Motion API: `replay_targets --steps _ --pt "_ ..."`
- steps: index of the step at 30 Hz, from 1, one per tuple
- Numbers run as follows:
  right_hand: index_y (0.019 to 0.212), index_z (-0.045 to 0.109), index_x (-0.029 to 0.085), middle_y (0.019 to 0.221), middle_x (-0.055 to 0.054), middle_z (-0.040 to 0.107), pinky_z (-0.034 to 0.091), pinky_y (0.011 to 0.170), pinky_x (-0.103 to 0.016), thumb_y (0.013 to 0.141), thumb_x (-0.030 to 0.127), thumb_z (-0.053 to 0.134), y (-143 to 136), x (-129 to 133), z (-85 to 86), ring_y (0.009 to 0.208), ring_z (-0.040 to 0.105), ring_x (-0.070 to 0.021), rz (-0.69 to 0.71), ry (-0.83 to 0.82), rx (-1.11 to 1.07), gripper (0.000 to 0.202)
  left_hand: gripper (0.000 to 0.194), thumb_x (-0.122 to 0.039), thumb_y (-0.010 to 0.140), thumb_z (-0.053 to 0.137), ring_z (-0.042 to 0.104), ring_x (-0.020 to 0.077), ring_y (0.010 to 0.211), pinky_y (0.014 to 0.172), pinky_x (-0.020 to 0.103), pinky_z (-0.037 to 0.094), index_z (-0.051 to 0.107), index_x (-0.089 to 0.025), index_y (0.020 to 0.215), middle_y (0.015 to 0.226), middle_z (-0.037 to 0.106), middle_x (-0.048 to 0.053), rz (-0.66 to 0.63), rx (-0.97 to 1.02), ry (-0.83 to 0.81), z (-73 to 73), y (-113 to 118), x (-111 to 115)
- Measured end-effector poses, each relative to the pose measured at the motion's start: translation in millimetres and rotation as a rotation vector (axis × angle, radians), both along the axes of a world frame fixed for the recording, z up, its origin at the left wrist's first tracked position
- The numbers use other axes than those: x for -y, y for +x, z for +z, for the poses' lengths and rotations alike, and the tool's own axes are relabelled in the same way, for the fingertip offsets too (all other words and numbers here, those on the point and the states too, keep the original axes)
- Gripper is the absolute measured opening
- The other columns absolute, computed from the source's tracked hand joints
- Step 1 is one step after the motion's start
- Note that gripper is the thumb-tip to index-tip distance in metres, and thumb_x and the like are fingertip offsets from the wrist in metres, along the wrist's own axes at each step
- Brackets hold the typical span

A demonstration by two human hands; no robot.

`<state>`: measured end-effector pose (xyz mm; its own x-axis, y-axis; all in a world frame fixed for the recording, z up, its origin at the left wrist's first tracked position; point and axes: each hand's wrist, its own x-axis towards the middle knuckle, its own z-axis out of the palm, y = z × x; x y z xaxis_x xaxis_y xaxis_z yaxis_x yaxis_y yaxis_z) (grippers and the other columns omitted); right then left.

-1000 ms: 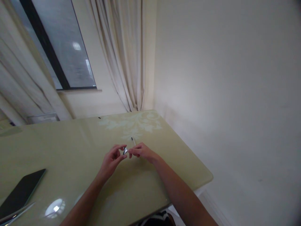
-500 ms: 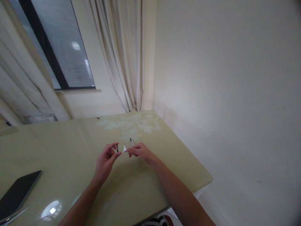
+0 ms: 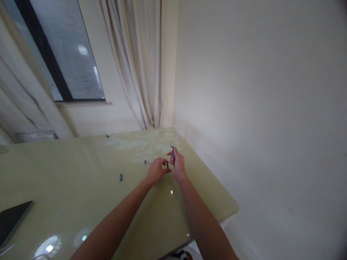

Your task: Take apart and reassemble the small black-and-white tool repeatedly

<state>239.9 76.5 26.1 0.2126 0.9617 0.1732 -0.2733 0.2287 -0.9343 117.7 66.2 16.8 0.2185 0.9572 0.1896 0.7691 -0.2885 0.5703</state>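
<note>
Between its thumb and fingers, my left hand [image 3: 158, 170] pinches a small dark piece [image 3: 167, 165] held upright. Just to its right, my right hand [image 3: 178, 164] is closed around a thin dark tool [image 3: 173, 151] whose bent tip points up. A slim white stick with a dark end [image 3: 145, 162] lies on the table, partly hidden behind my left hand. Further left, a small dark block [image 3: 120, 177] rests on the tabletop. A tiny shiny spot [image 3: 171, 192] shows below my hands; I cannot tell whether it is an object.
The pale green glossy table [image 3: 67, 173] meets the wall on the right. A dark flat panel [image 3: 13, 220] lies at the left edge. Near the back edge is a tiny dark piece [image 3: 107, 136]. Curtains [image 3: 141, 65] hang behind the table.
Both hands have moved right. The silvery bit no longer shows at my right fingertips, and that hand now holds the thin dark tool. A small dark block now shows on the table at the left.
</note>
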Motion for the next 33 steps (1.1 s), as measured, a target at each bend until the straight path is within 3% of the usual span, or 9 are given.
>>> replay_targets --steps 6,10,14,16,19,23,26,29,33 --pt "0.068 0.066 0.018 0.044 0.008 0.034 0.025 0.042 -0.025 0.080 0.078 0.057 4 -3 -1.5 0.040 0.030 -0.0087 -0.025 -0.075 -0.101 0.062 0.016 -0.028 0.081 0.074 0.069 0.0222 0.084 0.073 0.030 0.045 0.077 -0.021 0.094 0.089 0.076 0.005 0.069 -0.015 -0.082 -16.1 25 -28" --pt "0.068 0.067 0.017 0.046 0.008 0.034 0.025 0.043 -0.024 0.082 0.074 0.059 1 -3 -4.5 0.041 0.029 -0.0082 -0.025 -0.031 -0.106 0.059 0.020 -0.030 0.085 0.070 0.069 0.0211 0.081 0.073 0.029 0.045 0.075 -0.023 0.103 0.087 0.076 0.003 0.056 -0.041 -0.083 -19.0 24 -25" --pt "0.066 0.067 0.017 0.047 0.007 0.035 0.025 0.044 -0.025 0.083 0.074 0.059 0 -2 -8.2 0.043 0.031 -0.0083 -0.028 -0.007 -0.036 0.060 0.039 -0.030 0.083 0.074 0.069 0.0249 0.093 0.083 0.032 0.046 0.070 -0.021 0.121 0.096 0.076 0.007 0.008 -0.081 -0.028 -10.5 18 -14" --pt "0.066 0.068 0.016 0.047 0.007 0.034 0.024 0.045 -0.025 0.085 0.074 0.057 0 -1 -8.6 0.043 0.031 -0.0086 -0.025 -0.001 -0.011 0.061 0.045 -0.031 0.083 0.074 0.067 0.0270 0.104 0.091 0.035 0.046 0.068 -0.020 0.126 0.104 0.076 0.009 -0.006 -0.092 0.003 -4.7 0 -5" --pt "0.067 0.070 0.016 0.047 0.007 0.034 0.024 0.046 -0.025 0.085 0.074 0.056 -4 3 -8.2 0.044 0.030 -0.0086 0.003 0.007 0.009 0.062 0.034 -0.034 0.088 0.068 0.064 0.0280 0.111 0.099 0.038 0.043 0.072 -0.021 0.119 0.109 0.074 0.010 0.028 -0.114 0.039 -1.2 -56 10" --pt "0.069 0.074 0.015 0.047 0.006 0.036 0.025 0.047 -0.025 0.085 0.073 0.057 -23 11 -8.7 0.044 0.029 -0.0080 0.141 -0.012 0.048 0.063 0.044 -0.048 0.088 0.064 0.062 0.0322 0.116 0.098 0.044 0.045 0.071 -0.026 0.125 0.118 0.072 0.010 0.332 -0.228 0.036 -10.8 -157 33" --pt "0.070 0.075 0.015 0.049 0.006 0.037 0.025 0.047 -0.024 0.086 0.072 0.058 -38 20 -10.1 0.044 0.031 -0.0075 0.257 -0.016 0.106 0.062 0.057 -0.058 0.082 0.066 0.059 0.0382 0.121 0.097 0.051 0.046 0.070 -0.028 0.131 0.129 0.068 0.013 0.452 -0.284 -0.066 -21.8 -206 48" --pt "0.072 0.077 0.015 0.050 0.005 0.037 0.026 0.048 -0.024 0.087 0.072 0.058 -47 30 -12.8 0.045 0.032 -0.0075 0.351 0.015 0.207 0.062 0.050 -0.052 0.082 0.065 0.063 0.0342 0.117 0.096 0.045 0.049 0.073 -0.030 0.127 0.129 0.067 0.011 0.368 -0.270 -0.077 -28.3 -217 53" --pt "0.073 0.077 0.015 0.049 0.006 0.034 0.023 0.046 -0.024 0.087 0.074 0.058 -50 39 -19.1 0.044 0.030 -0.0078 0.397 0.023 0.290 0.063 0.037 -0.034 0.091 0.052 0.067 0.0268 0.107 0.093 0.037 0.049 0.077 -0.026 0.117 0.117 0.070 0.010 0.279 -0.217 -0.022 -30.7 -203 51"
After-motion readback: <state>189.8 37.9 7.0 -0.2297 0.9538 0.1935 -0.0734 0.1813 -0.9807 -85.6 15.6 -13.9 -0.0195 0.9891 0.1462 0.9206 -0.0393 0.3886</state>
